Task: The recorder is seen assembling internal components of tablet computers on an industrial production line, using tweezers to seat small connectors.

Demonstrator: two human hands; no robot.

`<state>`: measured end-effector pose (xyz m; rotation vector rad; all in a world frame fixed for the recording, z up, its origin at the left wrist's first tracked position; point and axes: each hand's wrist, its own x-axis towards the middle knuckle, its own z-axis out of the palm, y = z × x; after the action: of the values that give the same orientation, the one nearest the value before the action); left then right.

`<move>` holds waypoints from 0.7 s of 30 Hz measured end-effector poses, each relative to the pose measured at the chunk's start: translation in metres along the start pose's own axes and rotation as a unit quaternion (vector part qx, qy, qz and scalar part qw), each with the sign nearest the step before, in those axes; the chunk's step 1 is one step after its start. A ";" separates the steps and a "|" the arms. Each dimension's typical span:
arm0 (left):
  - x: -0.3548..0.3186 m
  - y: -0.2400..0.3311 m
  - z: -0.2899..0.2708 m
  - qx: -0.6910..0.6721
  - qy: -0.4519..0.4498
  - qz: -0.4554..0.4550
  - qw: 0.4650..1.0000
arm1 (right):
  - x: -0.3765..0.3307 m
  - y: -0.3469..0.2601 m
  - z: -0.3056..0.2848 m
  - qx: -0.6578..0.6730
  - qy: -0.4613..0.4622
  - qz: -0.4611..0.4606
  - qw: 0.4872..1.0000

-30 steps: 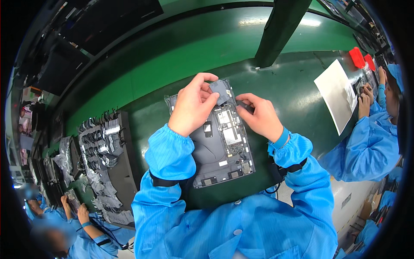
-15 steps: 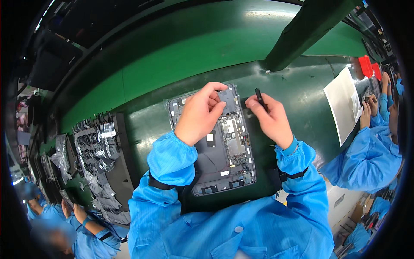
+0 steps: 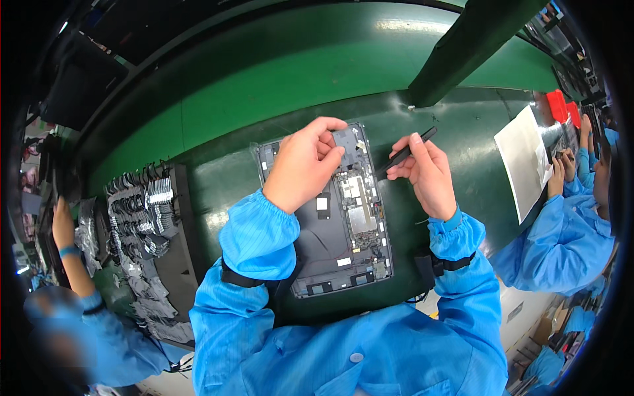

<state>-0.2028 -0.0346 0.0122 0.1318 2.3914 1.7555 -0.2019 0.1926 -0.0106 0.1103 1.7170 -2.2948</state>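
Observation:
An opened device chassis (image 3: 316,241), dark and flat like a laptop base, lies in front of me with its circuit board (image 3: 358,208) exposed. My left hand (image 3: 298,165) is over its far end, thumb and forefinger closed at the edge of a grey flat plate (image 3: 345,140). The other fingers curl under and are partly hidden. Just right of the chassis, my right hand (image 3: 430,177) grips a slim black pen-like tool (image 3: 425,135) between thumb and fingers. Its lower tip points toward the chassis's right edge; whether it touches cannot be made out.
At left, a dark tray (image 3: 188,244) bears rows of black-and-silver cable-like parts (image 3: 145,208). A white sheet (image 3: 522,158) lies at right, with red bins (image 3: 558,105) beyond. A green post (image 3: 456,59) rises at the back. Co-workers in blue sleeves work on both sides.
My right hand has turned the black tool from near upright to a slant, its tip now toward the chassis. My left hand stays at the plate. The left co-worker's arm has reached forward.

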 end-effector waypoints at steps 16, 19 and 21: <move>-0.014 0.011 0.007 0.221 0.126 0.144 0.956 | -0.015 -0.003 0.000 -0.090 -0.002 -0.023 0.996; -0.032 0.012 0.016 0.193 0.065 0.130 0.970 | -0.018 0.001 0.000 -0.104 0.010 -0.030 0.994; -0.041 0.009 0.021 0.218 0.021 0.112 0.969 | -0.019 0.001 0.000 -0.121 0.007 -0.029 0.992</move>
<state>-0.1590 -0.0192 0.0183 0.4401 2.8540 1.2842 -0.1833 0.1951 -0.0076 0.0278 2.0152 -2.1069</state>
